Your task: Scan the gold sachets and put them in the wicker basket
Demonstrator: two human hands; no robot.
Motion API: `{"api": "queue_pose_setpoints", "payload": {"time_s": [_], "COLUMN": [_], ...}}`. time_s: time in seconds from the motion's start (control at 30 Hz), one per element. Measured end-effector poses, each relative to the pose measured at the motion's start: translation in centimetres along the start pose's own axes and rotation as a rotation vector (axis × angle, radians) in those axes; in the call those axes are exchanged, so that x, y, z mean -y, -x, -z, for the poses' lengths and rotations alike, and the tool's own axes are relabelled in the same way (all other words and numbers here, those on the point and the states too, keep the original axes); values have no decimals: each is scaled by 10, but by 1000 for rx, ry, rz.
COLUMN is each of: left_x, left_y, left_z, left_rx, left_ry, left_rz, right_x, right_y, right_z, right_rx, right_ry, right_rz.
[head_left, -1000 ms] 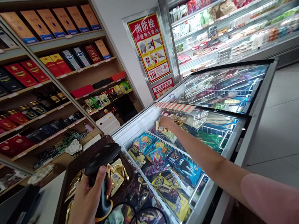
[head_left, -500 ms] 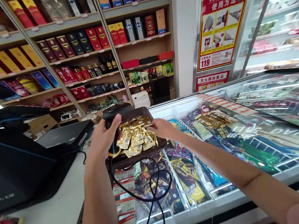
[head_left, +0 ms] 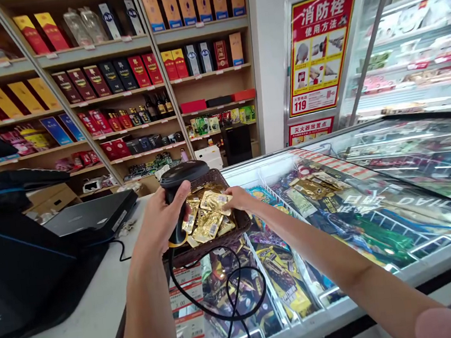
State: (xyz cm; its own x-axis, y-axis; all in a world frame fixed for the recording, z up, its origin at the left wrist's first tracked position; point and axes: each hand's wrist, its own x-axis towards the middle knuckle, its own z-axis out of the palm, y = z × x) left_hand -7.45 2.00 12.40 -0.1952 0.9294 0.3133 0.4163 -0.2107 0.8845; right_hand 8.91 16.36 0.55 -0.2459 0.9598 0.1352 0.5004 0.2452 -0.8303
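My left hand (head_left: 161, 217) is wrapped round the handle of a black barcode scanner (head_left: 184, 174), whose cord loops down in front. Just beyond it, a dark brown woven basket (head_left: 245, 223) rests on the freezer's glass top, heaped with small gold foil packets (head_left: 206, 228). My right hand (head_left: 239, 198) reaches over the basket's right side. Its thumb and fingers pinch the edge of one gold packet (head_left: 215, 202) on top of the heap. The scanner's head is above the basket's left side.
The glass-topped freezer (head_left: 304, 321) holds bagged goods in wire dividers. To the left, a white counter (head_left: 91, 314) carries a black checkout machine (head_left: 22, 252) and a dark flat box (head_left: 94, 216). Shelves (head_left: 122, 94) of boxed goods stand behind. Price tags (head_left: 187, 300) line the freezer's near left.
My right hand has closed on a gold packet, which now lies uppermost at the fingertips. The scanner stays in my left hand. The view has shifted slightly.
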Motion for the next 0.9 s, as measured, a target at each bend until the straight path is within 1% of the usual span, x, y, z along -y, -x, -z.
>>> {"api": "queue_pose_setpoints", "payload": {"time_s": [0.13, 0.2, 0.27, 0.4, 0.5, 0.6, 0.7, 0.8, 0.9], "left_x": [-4, -6, -7, -7, -8, -8, -7, -5, -2], "left_y": [1, 2, 2, 5, 11, 18, 22, 24, 23], "left_z": [-7, -11, -16, -31, -47, -63, -74, -78, -77], "left_rx": [4, 14, 43, 161, 238, 312, 348, 358, 340], "left_ry": [-1, -10, -10, -23, -70, -132, -169, -173, -177], "left_rz": [15, 21, 37, 76, 66, 49, 58, 52, 38], "right_x": [-12, -16, -21, -34, -45, -52, -56, -57, -54], "right_y": [2, 2, 0, -2, 1, 4, 5, 5, 8], "right_z": [28, 48, 74, 126, 152, 167, 175, 179, 179], "right_rx": [-144, -224, -294, -385, -393, -369, -321, -261, -218], "right_ry": [-238, -347, -428, -477, -440, -410, -402, -392, -376], "right_rz": [63, 87, 95, 102, 92, 78, 68, 71, 88]}}
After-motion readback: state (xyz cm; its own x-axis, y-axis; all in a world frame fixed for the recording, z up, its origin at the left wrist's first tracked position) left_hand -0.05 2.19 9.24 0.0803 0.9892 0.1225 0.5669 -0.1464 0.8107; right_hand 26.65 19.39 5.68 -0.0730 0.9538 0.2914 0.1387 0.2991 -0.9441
